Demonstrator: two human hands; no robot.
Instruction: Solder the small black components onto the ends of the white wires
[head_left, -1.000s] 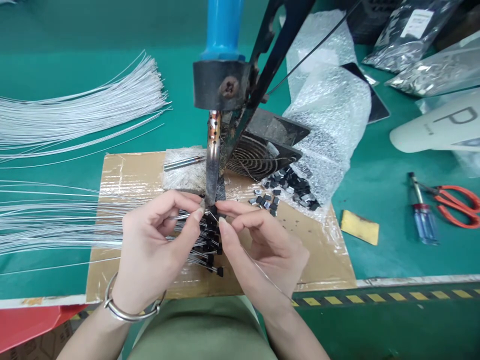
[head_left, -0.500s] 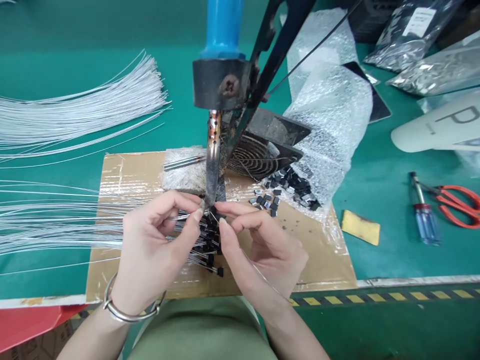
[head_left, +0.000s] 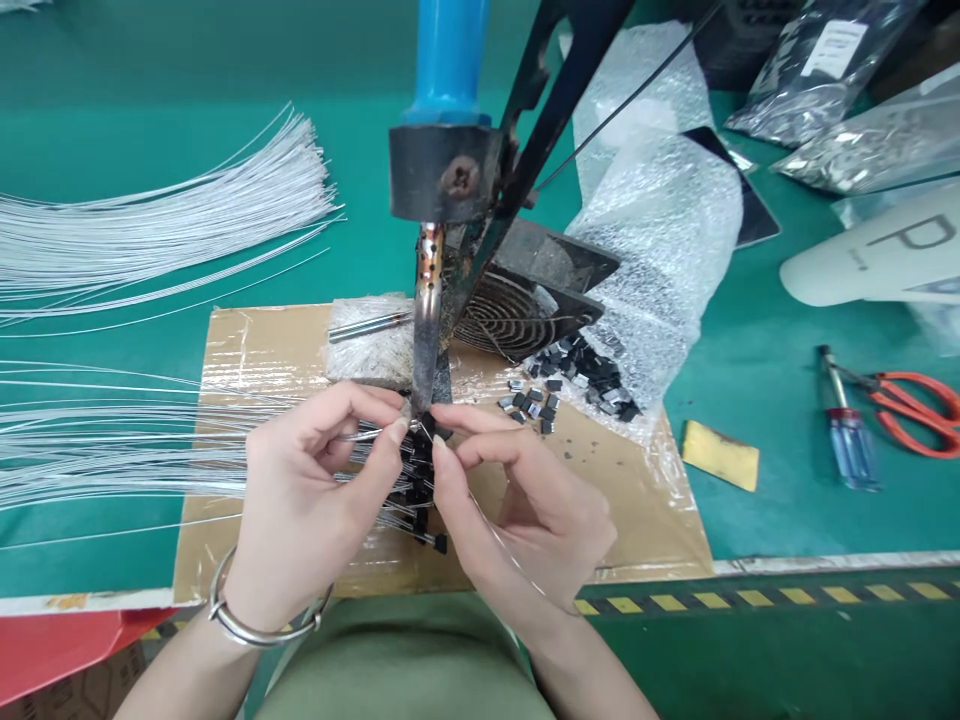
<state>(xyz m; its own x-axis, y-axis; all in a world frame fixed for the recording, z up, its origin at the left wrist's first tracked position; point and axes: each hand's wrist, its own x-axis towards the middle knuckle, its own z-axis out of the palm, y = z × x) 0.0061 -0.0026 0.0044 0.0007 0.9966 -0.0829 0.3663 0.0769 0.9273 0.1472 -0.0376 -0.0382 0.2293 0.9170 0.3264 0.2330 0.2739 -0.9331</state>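
Beside the tip of the soldering iron (head_left: 426,330), my left hand (head_left: 319,490) pinched pale wire (head_left: 360,435) between narrowed fingertips; my right hand (head_left: 529,500) pinched a thin metallic strand (head_left: 517,565), near black connectors (head_left: 420,490).

green table (head_left: 780,520) bears cardboard (head_left: 637,510), white wires (head_left: 187,225), screwdriver (head_left: 851,450), yellow pad (head_left: 720,456).

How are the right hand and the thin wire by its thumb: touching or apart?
Touching. The head view shows the right hand pinching the wire, which pokes out past the thumb.
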